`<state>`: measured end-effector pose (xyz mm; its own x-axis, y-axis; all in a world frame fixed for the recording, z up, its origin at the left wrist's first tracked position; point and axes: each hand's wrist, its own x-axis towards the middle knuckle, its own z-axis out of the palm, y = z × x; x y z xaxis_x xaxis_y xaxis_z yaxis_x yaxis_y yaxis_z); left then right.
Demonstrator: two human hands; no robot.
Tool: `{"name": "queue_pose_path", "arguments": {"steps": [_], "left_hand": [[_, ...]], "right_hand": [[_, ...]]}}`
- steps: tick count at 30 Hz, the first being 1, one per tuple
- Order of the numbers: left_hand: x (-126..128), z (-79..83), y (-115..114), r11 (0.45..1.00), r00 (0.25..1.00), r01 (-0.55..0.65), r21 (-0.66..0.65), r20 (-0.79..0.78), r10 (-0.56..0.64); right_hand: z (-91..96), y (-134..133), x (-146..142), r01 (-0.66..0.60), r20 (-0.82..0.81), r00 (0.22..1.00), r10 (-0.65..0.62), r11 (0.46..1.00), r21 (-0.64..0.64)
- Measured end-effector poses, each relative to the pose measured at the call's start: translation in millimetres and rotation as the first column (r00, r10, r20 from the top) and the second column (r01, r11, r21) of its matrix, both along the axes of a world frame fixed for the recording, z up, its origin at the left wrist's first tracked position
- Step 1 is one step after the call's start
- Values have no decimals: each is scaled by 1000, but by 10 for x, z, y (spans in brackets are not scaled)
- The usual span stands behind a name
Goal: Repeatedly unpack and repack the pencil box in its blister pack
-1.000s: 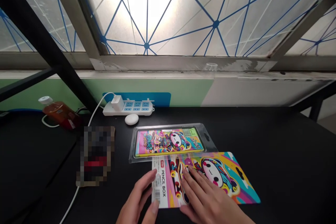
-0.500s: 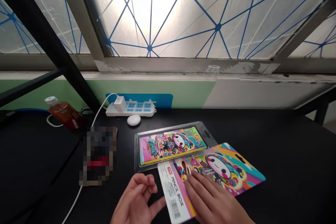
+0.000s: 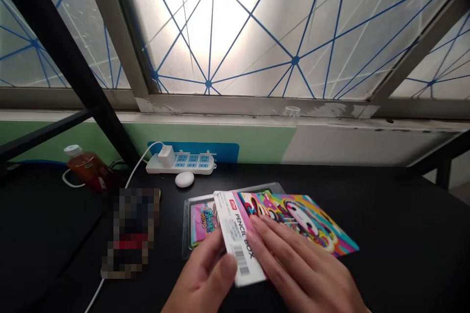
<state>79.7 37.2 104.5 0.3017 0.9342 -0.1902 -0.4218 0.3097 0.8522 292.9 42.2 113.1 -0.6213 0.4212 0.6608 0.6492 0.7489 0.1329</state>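
A colourful printed card marked "PENCIL BOX" [image 3: 244, 227] slants over a clear plastic package [image 3: 186, 227], covering much of the pink picture case [image 3: 200, 220] inside it. My left hand [image 3: 205, 271] grips the card's left edge, its thumb close to the barcode and its fingers partly hidden behind the edge. Across the card's lower side lies my right hand [image 3: 297, 259], fingers long and together on the printed face. Its thumb is out of sight, and the card moves along with this hand.
On the black table [image 3: 396, 230] are a white power strip [image 3: 179, 162] with a charger plugged in, a white rounded case [image 3: 184, 179], and a blurred-out object [image 3: 132, 234] with a white cable. A reddish drink bottle [image 3: 88, 168] leans at left. A clear cup [image 3: 292, 111] stands on the sill.
The card has risen and shifted left over the clear package, with my right hand moving along. My left hand, earlier beside the card with curled fingers, now holds its left edge. The view has tilted slightly upward.
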Motion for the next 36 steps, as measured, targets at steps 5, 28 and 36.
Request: {"name": "queue_pose_path", "arguments": {"steps": [5, 28, 36], "left_hand": [[-14, -80, 224, 988, 997, 46, 149, -66, -37], [-618, -276, 354, 775, 448, 403, 488, -843, 298], [-651, -410, 427, 767, 221, 533, 357, -934, 280]], "right_hand": [[7, 319, -140, -140, -156, 983, 101, 956, -258], [-441, 573, -402, -146, 73, 984, 161, 973, -176], [-546, 656, -164, -69, 155, 978, 139, 919, -389]]}}
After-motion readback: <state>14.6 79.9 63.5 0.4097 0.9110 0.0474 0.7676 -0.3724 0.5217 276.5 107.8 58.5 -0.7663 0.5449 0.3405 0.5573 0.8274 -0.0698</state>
